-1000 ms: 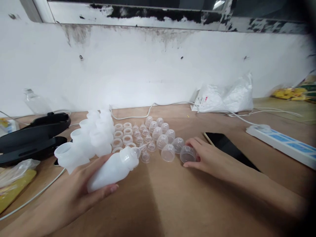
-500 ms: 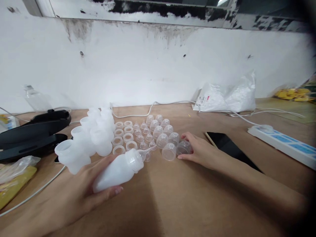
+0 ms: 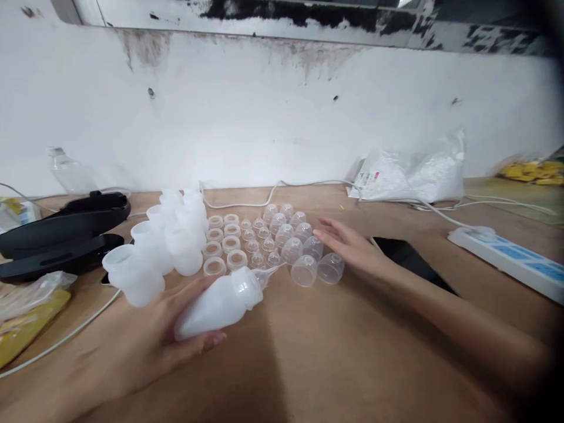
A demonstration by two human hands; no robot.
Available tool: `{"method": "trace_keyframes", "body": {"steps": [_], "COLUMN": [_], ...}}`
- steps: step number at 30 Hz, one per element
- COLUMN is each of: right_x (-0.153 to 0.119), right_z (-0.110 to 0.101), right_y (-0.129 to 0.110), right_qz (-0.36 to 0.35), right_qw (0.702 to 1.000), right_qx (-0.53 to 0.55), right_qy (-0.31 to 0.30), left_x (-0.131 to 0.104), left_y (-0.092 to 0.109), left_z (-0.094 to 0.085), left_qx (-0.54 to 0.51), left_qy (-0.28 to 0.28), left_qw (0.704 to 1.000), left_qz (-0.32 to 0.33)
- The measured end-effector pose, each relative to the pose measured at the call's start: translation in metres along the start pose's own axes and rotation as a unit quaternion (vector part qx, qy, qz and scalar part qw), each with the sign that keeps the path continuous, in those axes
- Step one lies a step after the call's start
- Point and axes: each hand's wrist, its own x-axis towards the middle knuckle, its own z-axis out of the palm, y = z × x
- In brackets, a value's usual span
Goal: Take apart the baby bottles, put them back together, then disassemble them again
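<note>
My left hand is wrapped round a milky-white feeding bottle, tilted so that its clear teat points to the right. A collar ring sits round the bottle's neck. Fingers stretched out and apart, my right hand hovers just right of several clear dome caps; whether a fingertip touches one, I cannot tell. One cap stands below that hand. Left of the caps are rows of clear teats and translucent rings. Several open white bottles stand further left.
A black phone lies right of my right hand, with a power strip beyond it. White plastic bags and a cable lie along the wall. On the left are a black case and a yellow bag.
My right hand has let go of the nearest right cap and moved up and away, its fingers stretching out. The bottle stays in my left hand; the whole view has shifted slightly.
</note>
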Motion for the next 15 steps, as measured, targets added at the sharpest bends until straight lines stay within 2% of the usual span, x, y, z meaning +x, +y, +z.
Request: {"method": "trace_keyframes", "body": {"steps": [4,8,10,12,14,15], "right_x": [0.015,0.027,0.027,0.018,0.001,-0.009], "right_z": [0.018,0.027,0.027,0.022,0.016,0.013], "right_y": [-0.011,-0.013,-0.014,-0.022,-0.038,-0.049], "right_qz": [0.036,0.022,0.014,-0.013,-0.093,-0.155], "right_qw": [0.997,0.997,0.998,0.998,0.988,0.980], "right_qx": [0.055,0.062,0.049,0.019,-0.008,-0.005], "right_qy": [-0.040,-0.047,-0.019,0.051,0.124,0.129], "left_x": [0.002,0.003,0.002,0.002,0.003,0.004], "left_y": [0.007,0.012,0.012,0.010,0.008,0.008], "left_z": [-0.002,-0.005,-0.006,-0.006,-0.005,-0.004], "left_qx": [0.064,0.108,0.125,0.126,0.112,0.110], "left_qy": [0.008,0.021,0.021,0.018,0.013,0.014], "left_qw": [0.998,0.994,0.992,0.992,0.993,0.993], "left_qz": [-0.012,0.007,-0.001,-0.008,0.021,0.048]}}
